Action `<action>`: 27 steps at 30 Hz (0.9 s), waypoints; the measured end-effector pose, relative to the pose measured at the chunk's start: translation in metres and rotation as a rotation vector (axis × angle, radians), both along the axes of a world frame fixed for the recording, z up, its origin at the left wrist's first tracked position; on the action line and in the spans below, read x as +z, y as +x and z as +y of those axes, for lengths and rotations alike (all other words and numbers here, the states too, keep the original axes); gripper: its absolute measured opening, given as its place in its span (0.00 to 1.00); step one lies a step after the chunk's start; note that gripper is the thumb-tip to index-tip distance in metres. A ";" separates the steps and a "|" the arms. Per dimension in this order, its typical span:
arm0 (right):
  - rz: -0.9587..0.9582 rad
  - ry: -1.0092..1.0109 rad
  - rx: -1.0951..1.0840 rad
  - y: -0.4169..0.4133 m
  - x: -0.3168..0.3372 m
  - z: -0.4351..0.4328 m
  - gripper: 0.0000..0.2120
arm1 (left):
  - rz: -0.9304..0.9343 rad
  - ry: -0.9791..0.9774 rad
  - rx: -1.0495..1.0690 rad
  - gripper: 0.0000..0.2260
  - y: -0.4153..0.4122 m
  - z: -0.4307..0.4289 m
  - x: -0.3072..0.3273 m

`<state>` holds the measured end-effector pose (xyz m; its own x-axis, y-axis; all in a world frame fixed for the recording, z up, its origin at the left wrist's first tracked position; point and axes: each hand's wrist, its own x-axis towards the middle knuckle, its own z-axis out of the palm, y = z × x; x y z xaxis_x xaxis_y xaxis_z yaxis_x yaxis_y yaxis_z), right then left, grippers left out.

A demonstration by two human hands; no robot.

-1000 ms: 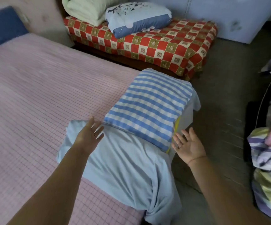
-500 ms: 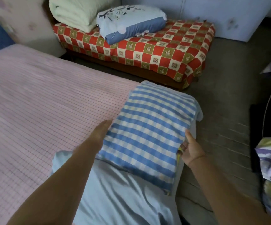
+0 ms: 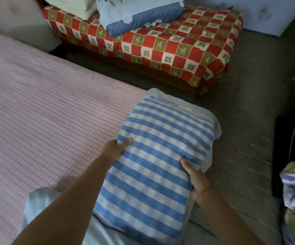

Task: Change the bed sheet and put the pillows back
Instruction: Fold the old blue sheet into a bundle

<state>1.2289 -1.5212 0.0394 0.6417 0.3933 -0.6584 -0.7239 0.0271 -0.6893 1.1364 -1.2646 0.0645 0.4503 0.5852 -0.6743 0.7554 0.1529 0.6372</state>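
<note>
The checked pillow (image 3: 160,152) is gripped at its two sides between the left hand (image 3: 115,147) and the right hand (image 3: 197,181). Thumbs are pressed on top and the other fingers are hidden underneath, probably for an even lift. The bed (image 3: 45,121) is spread left of the left hand.

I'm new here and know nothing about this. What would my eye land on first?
The blue-and-white checked pillow at the bed's right edge stands out, gripped at its sides by the left hand and the right hand. Left of it spreads the pink grid-patterned bed sheet; behind it lies a red, olive and cream checked cover.
</note>
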 end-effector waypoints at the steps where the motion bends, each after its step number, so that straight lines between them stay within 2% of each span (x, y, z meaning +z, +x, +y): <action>1: 0.026 0.022 0.008 0.003 0.003 0.001 0.38 | -0.017 -0.019 0.007 0.21 0.003 0.000 0.002; 4: 0.055 0.082 0.032 0.011 0.017 0.004 0.47 | -0.110 -0.032 0.032 0.18 0.010 -0.004 0.024; 6: 0.027 0.106 0.046 0.016 0.041 0.008 0.49 | -0.183 -0.014 0.049 0.18 0.018 -0.004 0.047; 7: 0.011 0.114 0.044 0.020 0.052 0.008 0.45 | -0.212 -0.013 0.057 0.18 0.021 -0.003 0.059; 10: 0.016 0.216 0.020 0.031 0.099 0.008 0.22 | -0.285 -0.005 0.078 0.19 0.028 0.000 0.100; 14: -0.002 0.363 0.047 0.030 0.151 0.007 0.15 | -0.379 0.035 0.060 0.20 0.022 -0.001 0.158; 21: -0.084 0.416 0.079 -0.026 0.200 -0.002 0.47 | -0.532 0.096 0.075 0.16 -0.040 -0.029 0.223; 22: -0.094 0.434 0.083 -0.041 0.204 -0.007 0.44 | -0.541 0.099 0.077 0.16 -0.054 -0.035 0.227; 25: -0.171 0.464 0.024 -0.102 0.217 -0.026 0.11 | -0.551 0.108 0.071 0.14 -0.109 -0.052 0.230; 27: -0.154 0.434 0.016 -0.131 0.216 -0.036 0.11 | -0.546 0.107 0.062 0.15 -0.136 -0.061 0.228</action>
